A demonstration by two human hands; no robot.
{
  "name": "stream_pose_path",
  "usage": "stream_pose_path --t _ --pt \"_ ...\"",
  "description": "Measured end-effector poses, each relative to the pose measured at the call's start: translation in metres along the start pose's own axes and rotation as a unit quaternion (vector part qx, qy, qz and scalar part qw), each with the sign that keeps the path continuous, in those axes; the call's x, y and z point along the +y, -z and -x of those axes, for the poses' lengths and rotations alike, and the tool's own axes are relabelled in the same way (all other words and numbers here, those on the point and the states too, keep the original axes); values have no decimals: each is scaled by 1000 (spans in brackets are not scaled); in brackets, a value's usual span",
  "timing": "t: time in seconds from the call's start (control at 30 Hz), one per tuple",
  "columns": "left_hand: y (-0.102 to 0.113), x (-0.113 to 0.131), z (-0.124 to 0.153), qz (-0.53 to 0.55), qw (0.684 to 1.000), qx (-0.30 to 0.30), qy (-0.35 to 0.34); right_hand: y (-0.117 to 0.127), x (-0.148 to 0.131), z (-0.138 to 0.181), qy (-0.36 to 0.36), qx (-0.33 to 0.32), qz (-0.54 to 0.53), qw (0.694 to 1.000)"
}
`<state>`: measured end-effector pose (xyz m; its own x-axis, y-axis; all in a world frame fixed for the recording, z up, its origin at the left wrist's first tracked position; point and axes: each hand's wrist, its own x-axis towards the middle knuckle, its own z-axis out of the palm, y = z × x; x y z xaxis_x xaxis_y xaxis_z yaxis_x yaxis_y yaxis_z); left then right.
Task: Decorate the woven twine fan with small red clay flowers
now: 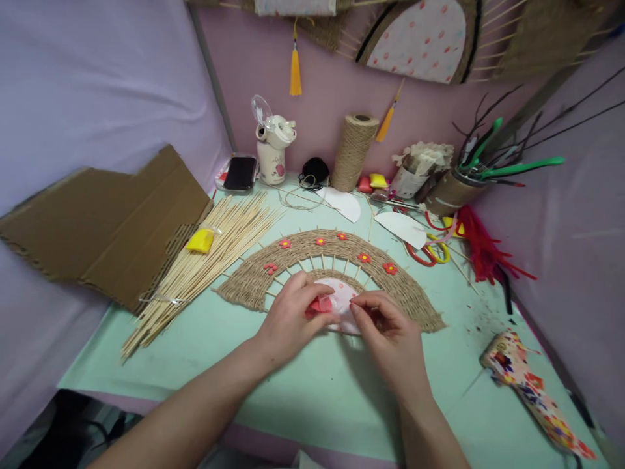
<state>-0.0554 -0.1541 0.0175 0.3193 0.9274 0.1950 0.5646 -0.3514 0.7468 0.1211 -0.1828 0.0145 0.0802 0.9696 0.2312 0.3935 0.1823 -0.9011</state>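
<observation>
A half-round fan woven of brown twine (405,286) lies on the mint-green table (312,384), with small red flowers (364,258) stuck along its arc and a pale pink centre (342,294). My left hand (288,319) rests on the fan's lower middle, fingers closed on a small red piece (319,305). My right hand (388,339) sits just to its right, thumb and forefinger pinched together near the pink centre; what they pinch is too small to make out.
A bundle of bamboo skewers (205,260) and a yellow clay piece (200,241) lie at left beside cardboard (107,221). A twine spool (352,151), white bottle (273,150), phone (240,172), scissors (430,251), red pipe cleaners (483,247) and a tool cup (454,190) stand behind. A patterned glue gun (527,384) lies right.
</observation>
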Motion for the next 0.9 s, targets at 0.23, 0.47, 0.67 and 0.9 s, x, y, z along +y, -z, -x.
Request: stream_pose_path --t 0.23,0.47,0.67,0.9 --pt "-3 -4 5 -11 998 -14 -64 -1 -7 -2 40 -57 66 995" --pt "-8 -3 7 -58 992 -30 -104 0 0 -5 6 -97 129 987" --pt "-10 -3 6 -53 992 -67 -97 -2 1 -18 -55 -119 145 981" --pt "-10 -4 5 -49 992 -81 -78 15 2 -22 -92 -162 85 979"
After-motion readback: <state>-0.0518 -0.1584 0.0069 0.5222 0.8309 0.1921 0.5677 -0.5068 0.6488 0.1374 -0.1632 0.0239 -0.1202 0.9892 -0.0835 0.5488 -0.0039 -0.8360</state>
